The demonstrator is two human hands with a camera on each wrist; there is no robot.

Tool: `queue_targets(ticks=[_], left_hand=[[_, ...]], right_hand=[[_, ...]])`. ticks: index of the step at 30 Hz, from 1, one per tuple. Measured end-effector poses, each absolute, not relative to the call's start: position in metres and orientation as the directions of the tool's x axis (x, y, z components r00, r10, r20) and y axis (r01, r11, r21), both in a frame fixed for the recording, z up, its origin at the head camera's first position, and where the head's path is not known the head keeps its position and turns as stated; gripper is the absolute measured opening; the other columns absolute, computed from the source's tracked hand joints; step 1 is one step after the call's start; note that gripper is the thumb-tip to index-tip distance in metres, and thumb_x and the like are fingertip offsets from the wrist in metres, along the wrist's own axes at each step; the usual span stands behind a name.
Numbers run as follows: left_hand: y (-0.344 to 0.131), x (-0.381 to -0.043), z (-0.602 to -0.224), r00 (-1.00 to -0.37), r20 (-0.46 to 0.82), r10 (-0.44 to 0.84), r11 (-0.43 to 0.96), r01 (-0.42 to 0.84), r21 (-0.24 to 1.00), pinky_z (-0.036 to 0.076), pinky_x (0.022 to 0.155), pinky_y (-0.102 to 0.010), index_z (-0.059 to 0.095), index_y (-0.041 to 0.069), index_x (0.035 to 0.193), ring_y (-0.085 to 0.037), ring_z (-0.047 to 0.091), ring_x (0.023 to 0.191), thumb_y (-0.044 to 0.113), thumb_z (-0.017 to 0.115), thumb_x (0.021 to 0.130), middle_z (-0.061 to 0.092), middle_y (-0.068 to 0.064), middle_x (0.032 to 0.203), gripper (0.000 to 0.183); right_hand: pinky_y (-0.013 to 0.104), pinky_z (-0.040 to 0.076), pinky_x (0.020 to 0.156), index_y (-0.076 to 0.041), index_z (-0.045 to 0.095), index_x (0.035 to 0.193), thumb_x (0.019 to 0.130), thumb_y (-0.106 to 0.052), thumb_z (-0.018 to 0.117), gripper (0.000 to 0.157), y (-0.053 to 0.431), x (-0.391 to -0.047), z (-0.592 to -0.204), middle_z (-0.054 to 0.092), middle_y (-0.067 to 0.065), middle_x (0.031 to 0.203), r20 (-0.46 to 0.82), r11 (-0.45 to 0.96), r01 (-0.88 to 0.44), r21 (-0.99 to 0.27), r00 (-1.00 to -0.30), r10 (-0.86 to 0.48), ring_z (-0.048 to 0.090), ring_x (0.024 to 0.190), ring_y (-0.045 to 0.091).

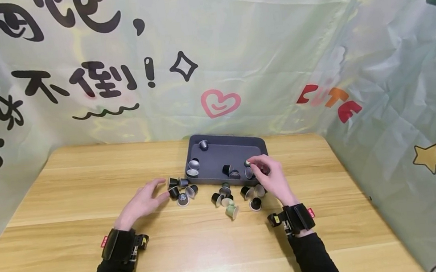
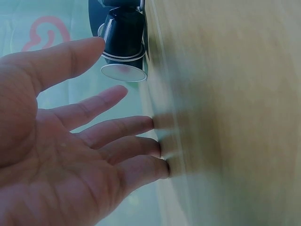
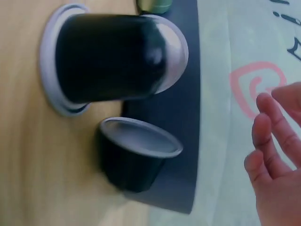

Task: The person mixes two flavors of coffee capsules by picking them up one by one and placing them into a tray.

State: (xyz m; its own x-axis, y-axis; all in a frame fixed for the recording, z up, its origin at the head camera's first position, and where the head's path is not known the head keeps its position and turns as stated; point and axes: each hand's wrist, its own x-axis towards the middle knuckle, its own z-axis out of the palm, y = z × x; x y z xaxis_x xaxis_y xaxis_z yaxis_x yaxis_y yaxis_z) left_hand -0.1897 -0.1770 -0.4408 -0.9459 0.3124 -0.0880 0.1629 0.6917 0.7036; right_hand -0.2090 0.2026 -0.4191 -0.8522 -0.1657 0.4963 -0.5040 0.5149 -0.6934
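Observation:
My left hand (image 1: 142, 204) is beside a cluster of coffee capsules on the table, its fingers spread and loosely bent. In the left wrist view its thumb tip is right by a black coffee capsule (image 2: 123, 33); whether they touch I cannot tell. Over the front right of the dark grey tray (image 1: 225, 144) hovers my right hand (image 1: 270, 177), fingers relaxed. A small greenish capsule (image 1: 247, 163) appears at its fingertips in the head view, but the right wrist view shows nothing between the fingers (image 3: 261, 129). Nearer that camera are a black capsule (image 3: 110, 59) and another dark capsule (image 3: 134, 155).
Inside the tray lie several capsules, among them a dark one (image 1: 203, 145) at the back left. A pale green capsule (image 1: 232, 211) and a black one (image 1: 255, 203) are on the wooden table (image 1: 199, 255) in front. A printed cloth (image 1: 272, 49) hangs behind.

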Motion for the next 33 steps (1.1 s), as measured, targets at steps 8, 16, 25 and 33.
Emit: queue_targets(ticks=[8,16,25,33], left_hand=[[-0.177,-0.190,-0.441,-0.947,-0.092,0.309,0.693,0.158,0.703,0.029,0.117,-0.069,0.036,-0.004,0.150,-0.054,0.036,0.142,0.024,0.057,0.101,0.036,-0.032,0.155,0.061],[-0.175,-0.189,-0.440,-0.946,-0.095,0.310,0.695,0.157,0.701,0.028,0.117,-0.069,0.036,-0.005,0.150,-0.055,0.036,0.141,0.023,0.057,0.101,0.037,-0.032,0.155,0.060],[-0.173,-0.188,-0.439,-0.946,-0.105,0.305,0.705,0.151,0.693,0.027,0.118,-0.070,0.037,-0.004,0.150,-0.056,0.035,0.141,0.023,0.058,0.100,0.037,-0.031,0.155,0.060],[-0.174,-0.188,-0.440,-0.946,-0.098,0.308,0.694,0.153,0.703,0.027,0.117,-0.071,0.038,-0.003,0.150,-0.056,0.034,0.142,0.024,0.058,0.100,0.036,-0.032,0.155,0.060]], right_hand=[[0.029,0.044,0.068,0.006,0.072,0.106,0.093,0.003,0.064,0.015,0.206,-0.200,-0.431,0.072,0.023,0.097,0.470,0.480,-0.399,-0.781,-0.882,0.031,0.051,0.074,0.015],[0.049,0.039,0.073,0.011,0.070,0.104,0.092,0.010,0.062,0.016,0.196,-0.186,-0.420,0.070,0.030,0.095,0.536,0.429,-0.429,-0.795,-0.828,0.165,0.052,0.077,0.013],[0.048,0.040,0.069,0.009,0.071,0.106,0.092,0.009,0.063,0.017,0.197,-0.184,-0.419,0.069,0.027,0.093,0.514,0.439,-0.415,-0.797,-0.848,0.129,0.051,0.075,0.018],[0.048,0.041,0.068,0.010,0.070,0.107,0.092,0.009,0.062,0.017,0.197,-0.184,-0.418,0.069,0.028,0.092,0.508,0.434,-0.416,-0.799,-0.853,0.117,0.051,0.073,0.018]])
